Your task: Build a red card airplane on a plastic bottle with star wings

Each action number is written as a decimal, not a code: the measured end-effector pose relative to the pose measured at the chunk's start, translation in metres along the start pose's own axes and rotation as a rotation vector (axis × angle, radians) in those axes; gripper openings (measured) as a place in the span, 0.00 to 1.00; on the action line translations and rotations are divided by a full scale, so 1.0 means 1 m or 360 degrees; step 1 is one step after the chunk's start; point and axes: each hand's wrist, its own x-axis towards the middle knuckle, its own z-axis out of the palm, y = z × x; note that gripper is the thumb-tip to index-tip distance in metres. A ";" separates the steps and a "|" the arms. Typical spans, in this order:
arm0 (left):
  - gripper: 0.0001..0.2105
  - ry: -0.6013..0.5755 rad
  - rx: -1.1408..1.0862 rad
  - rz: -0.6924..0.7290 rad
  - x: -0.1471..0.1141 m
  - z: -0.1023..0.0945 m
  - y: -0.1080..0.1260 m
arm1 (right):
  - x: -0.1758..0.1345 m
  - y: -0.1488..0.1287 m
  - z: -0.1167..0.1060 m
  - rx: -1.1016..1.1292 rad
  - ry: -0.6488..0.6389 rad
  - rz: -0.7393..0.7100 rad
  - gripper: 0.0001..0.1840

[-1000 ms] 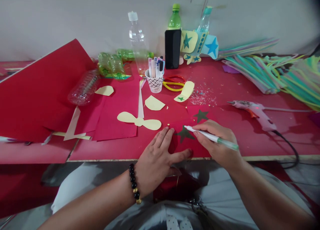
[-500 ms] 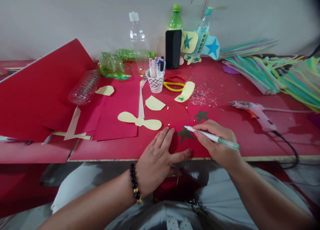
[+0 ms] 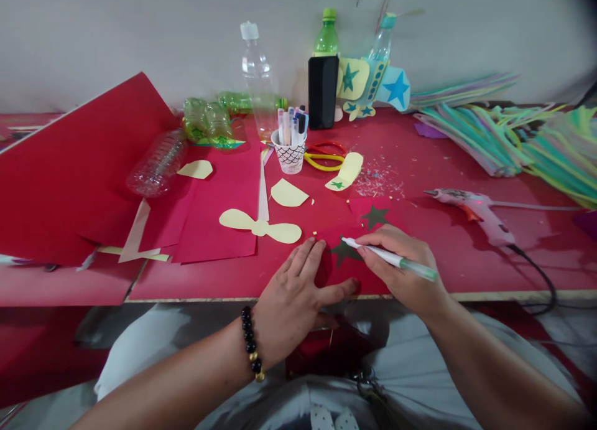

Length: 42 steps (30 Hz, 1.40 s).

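My right hand (image 3: pixel 405 265) is closed around a white marker (image 3: pixel 386 256) with a green end. The marker's tip touches a dark green star (image 3: pixel 346 251) on red paper (image 3: pixel 375 282). Spread flat, my left hand (image 3: pixel 298 287) presses on the paper's left side, its fingers outstretched and holding nothing. A second dark green star (image 3: pixel 374 216) lies just above, on another red piece. To the left rests a pale yellow propeller-shaped cutout (image 3: pixel 260 227). Beyond my hands is a curved yellow piece (image 3: pixel 345 172) bearing a small green star.
A pink glue gun (image 3: pixel 476 209) with a cord lies at the right, near bundled pastel strips (image 3: pixel 485 137). At the back stand a marker cup (image 3: pixel 290 156), a black phone (image 3: pixel 323 93), clear and green bottles, and scissors (image 3: pixel 325 162). Large red sheets (image 3: pixel 84 175) cover the left.
My right hand has shifted slightly left with the marker, its tip moving a little left along the star. My left hand has stayed in place.
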 end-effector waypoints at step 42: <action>0.38 0.0021 -0.0007 -0.0006 -0.001 0.002 -0.001 | -0.001 -0.003 0.000 0.0120 0.0019 -0.0086 0.04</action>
